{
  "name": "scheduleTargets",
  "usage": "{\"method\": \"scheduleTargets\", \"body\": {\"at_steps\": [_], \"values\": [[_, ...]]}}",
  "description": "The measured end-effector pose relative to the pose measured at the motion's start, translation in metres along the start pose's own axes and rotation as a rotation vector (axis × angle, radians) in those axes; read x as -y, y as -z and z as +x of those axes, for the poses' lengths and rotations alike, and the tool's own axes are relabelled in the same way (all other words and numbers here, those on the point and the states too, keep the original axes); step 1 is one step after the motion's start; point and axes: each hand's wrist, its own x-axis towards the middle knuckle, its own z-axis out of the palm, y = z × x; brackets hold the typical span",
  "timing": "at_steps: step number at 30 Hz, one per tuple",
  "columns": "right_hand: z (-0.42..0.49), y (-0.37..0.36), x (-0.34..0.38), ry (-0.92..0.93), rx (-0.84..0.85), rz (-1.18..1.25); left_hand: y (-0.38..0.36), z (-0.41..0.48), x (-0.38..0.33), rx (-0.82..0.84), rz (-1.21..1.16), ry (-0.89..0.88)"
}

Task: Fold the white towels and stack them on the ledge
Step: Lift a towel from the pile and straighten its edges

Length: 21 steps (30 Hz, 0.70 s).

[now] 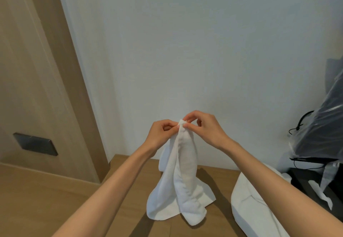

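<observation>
Forearms: 2 bare forearms reached from the lower edge of the frame and met at centre.
Left hand: thumb and fingers pinched the top of the limp white terry towel.
Right hand: fingertips pinched the same top corner, touching the left hand's grip.
Towel: hung straight below both grips, long axis vertical, lower end crumpled on the brown wooden ledge.
Next move, likely: hands part sideways along the top edge; both sat equally near it.
Lower right: a second heap of white towel lay on the ledge.
</observation>
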Motion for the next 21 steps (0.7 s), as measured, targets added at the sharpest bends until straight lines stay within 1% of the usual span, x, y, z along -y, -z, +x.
{"method": "scheduleTargets", "body": {"at_steps": [2, 4, 6, 7, 10, 14, 16, 18, 21], "values": [[0.001, -0.002, 0.0, 0.027, -0.01, -0.096, 0.001, -0.001, 0.001, 0.003, -0.006, 0.005], [0.005, -0.003, 0.001, 0.024, -0.07, -0.131, 0.003, -0.002, 0.0, 0.049, 0.055, -0.015], [0.011, 0.001, 0.006, 0.025, -0.161, -0.108, 0.005, -0.005, -0.001, 0.093, 0.113, -0.046], [0.014, 0.004, 0.011, 0.03, -0.197, -0.058, 0.006, -0.007, 0.0, 0.09, 0.128, -0.058], [0.023, 0.013, 0.028, 0.075, -0.246, 0.095, 0.001, -0.01, 0.003, 0.016, 0.207, -0.149], [0.027, 0.021, 0.039, 0.133, -0.311, 0.09, -0.01, -0.008, -0.003, -0.108, 0.215, -0.292], [0.027, 0.028, 0.04, 0.123, -0.356, 0.1, -0.011, -0.007, -0.004, -0.106, 0.299, -0.378], [0.026, 0.036, 0.038, 0.107, -0.38, 0.094, -0.013, -0.006, -0.006, -0.085, 0.41, -0.427], [0.023, 0.043, 0.035, 0.09, -0.393, 0.065, -0.019, -0.002, -0.012, -0.106, 0.432, -0.406]]}}
